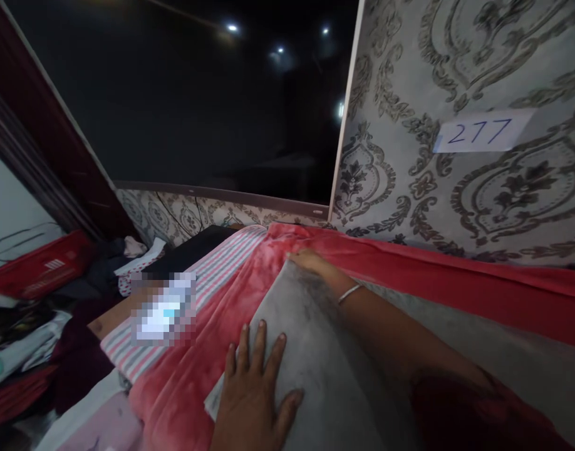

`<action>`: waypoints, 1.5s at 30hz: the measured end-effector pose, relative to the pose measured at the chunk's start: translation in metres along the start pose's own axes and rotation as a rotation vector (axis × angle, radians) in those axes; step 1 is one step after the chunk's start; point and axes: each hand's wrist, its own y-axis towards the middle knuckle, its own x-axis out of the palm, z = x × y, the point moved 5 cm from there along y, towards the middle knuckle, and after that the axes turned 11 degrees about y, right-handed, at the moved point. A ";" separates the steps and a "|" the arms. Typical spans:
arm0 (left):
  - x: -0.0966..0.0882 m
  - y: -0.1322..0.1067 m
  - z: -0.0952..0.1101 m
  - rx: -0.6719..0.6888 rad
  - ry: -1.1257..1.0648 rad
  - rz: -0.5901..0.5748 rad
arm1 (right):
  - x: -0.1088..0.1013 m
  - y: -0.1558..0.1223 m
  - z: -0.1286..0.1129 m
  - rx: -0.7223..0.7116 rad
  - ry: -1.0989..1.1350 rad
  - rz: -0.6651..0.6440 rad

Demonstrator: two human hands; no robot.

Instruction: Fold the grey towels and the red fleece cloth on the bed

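My left hand (254, 394) lies flat with fingers spread on the near left edge of a grey blanket (334, 369). Farther off, my right hand (307, 260), with a pale bangle at the wrist, is at the blanket's far corner. Its fingers look closed on that corner, though the thumb side is partly hidden. Beneath the grey layer is plush red fabric (231, 307), showing along the left and, as a red strip (438, 279), along the wall side. A striped pink, grey and white cloth (222, 263) borders the red fabric on the left.
A large dark television (198, 113) hangs over the far edge. Patterned wallpaper with a paper marked 277 (485, 133) is at right. A blurred-out bright object (165, 313) lies on the striped cloth. Piled clothes (29, 351) and a red box (43, 266) are at left.
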 end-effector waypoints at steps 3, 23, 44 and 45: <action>-0.001 -0.001 0.001 0.000 -0.009 0.022 | 0.012 0.000 -0.006 -0.036 -0.032 0.036; -0.002 -0.001 -0.004 -0.027 -0.053 -0.051 | -0.021 -0.035 0.024 0.019 -0.115 0.041; -0.055 0.004 0.136 0.439 -0.252 -0.254 | -0.063 -0.121 0.115 0.065 -0.125 0.151; -0.054 0.004 0.135 0.449 -0.244 -0.240 | -0.064 -0.122 0.116 0.059 -0.114 0.158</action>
